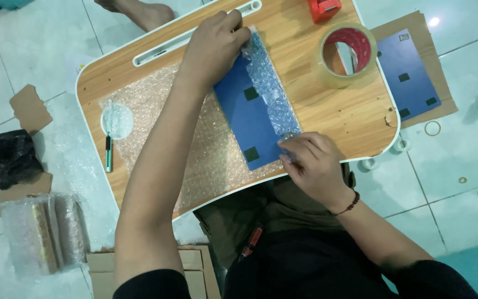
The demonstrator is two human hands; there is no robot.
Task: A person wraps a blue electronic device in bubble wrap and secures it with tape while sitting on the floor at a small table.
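Tiled floor held a low wooden lap table point(327, 113), bubble wrap sheet point(206, 149) spread on it. Left hand point(212, 49) and right hand point(313, 160) each pinched the wrap's folded edge point(266, 88) over a blue panel point(244, 119) between them. Roughly a third was covered; tape roll point(347, 55) beyond the right hand sat untouched, so taping looked undone.

- A red tape dispenser point(323, 8) is cut off by the top edge.
- The left hand point(214, 47) hides the blue board's point(244, 119) far corner; its near corner lies under the right hand point(311, 160).
- A bare foot point(142, 12) leaves the frame above the counter point(327, 105).
- The green pen's point(108, 152) tip is too small to make out.
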